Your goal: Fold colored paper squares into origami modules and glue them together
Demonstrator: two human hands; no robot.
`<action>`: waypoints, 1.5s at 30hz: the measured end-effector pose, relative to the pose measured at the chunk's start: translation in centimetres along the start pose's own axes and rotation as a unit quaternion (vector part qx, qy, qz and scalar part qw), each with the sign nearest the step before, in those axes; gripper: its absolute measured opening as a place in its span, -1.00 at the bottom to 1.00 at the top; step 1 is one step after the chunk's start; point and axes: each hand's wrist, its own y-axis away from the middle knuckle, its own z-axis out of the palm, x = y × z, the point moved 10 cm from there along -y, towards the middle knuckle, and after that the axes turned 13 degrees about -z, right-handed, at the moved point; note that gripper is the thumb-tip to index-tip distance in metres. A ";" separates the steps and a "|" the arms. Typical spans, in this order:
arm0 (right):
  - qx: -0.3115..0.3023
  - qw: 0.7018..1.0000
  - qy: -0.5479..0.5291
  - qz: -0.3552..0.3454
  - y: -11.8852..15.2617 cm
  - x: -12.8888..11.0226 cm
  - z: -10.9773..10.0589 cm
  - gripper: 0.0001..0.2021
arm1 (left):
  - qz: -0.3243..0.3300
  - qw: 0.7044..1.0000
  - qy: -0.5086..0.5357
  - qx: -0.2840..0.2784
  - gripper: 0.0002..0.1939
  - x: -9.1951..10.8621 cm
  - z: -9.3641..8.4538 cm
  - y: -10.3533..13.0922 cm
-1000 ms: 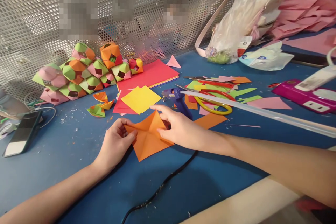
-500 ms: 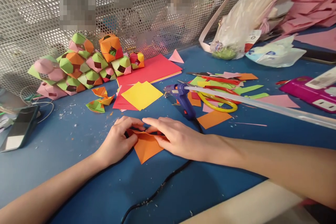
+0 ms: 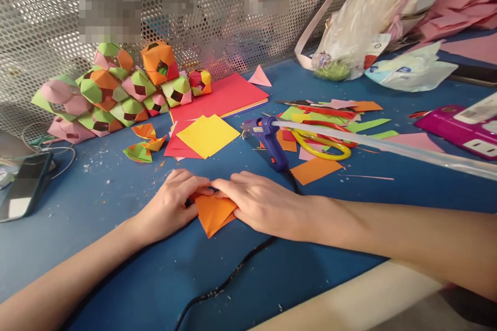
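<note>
Both hands meet over an orange paper (image 3: 215,213) near the middle of the blue table. My left hand (image 3: 173,204) grips its left edge, fingers bent. On the paper's right side, my right hand (image 3: 252,201) pinches it between thumb and fingers. The paper is partly folded, with a corner pointing toward me; its far edge is hidden under the fingers. Just beyond lie yellow square sheets (image 3: 208,136) on red ones. A blue glue gun (image 3: 269,142) with a long clear stick stands to the right of them.
Folded paper modules (image 3: 103,88) are stacked at the back left by the mesh panel. Small folded pieces (image 3: 145,145) and a phone (image 3: 27,183) lie left. Scissors with yellow handles (image 3: 322,150) rest on paper scraps. A black cord (image 3: 233,274) crosses the front; a purple power strip (image 3: 458,129) is right.
The orange paper's raised far part has been folded down flatter, and its right edge now shows a slanted layer. My hands have drawn slightly closer together. The view has shifted a little.
</note>
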 end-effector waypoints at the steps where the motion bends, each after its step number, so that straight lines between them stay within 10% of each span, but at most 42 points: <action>1: -0.004 1.000 0.002 0.001 0.1 0.0 0.0 -0.58 | 0.014 1.000 -0.011 0.001 -0.78 0.2 0.0 0.1; 8: -0.004 1.000 -0.004 0.019 0.7 0.2 -0.5 -0.67 | 0.009 1.000 -0.004 0.006 -0.69 -0.4 0.0 0.3; 19: 0.166 0.933 -0.206 0.242 2.5 5.4 -1.7 -0.70 | -0.228 0.959 0.152 0.078 -0.68 -4.9 -0.9 0.7; 25: 0.211 0.889 -0.301 0.274 2.8 5.9 -1.6 -0.70 | -0.301 0.824 0.466 0.112 -0.65 -6.1 -0.1 1.3; 30: 0.220 0.862 -0.353 0.290 2.6 6.0 -1.0 -0.76 | -0.307 0.704 0.640 0.034 -0.63 -3.7 2.1 1.4; 45: 0.223 0.858 -0.356 0.294 2.0 5.8 -0.6 -0.84 | -0.327 0.763 0.557 0.004 -0.63 -3.0 3.4 2.3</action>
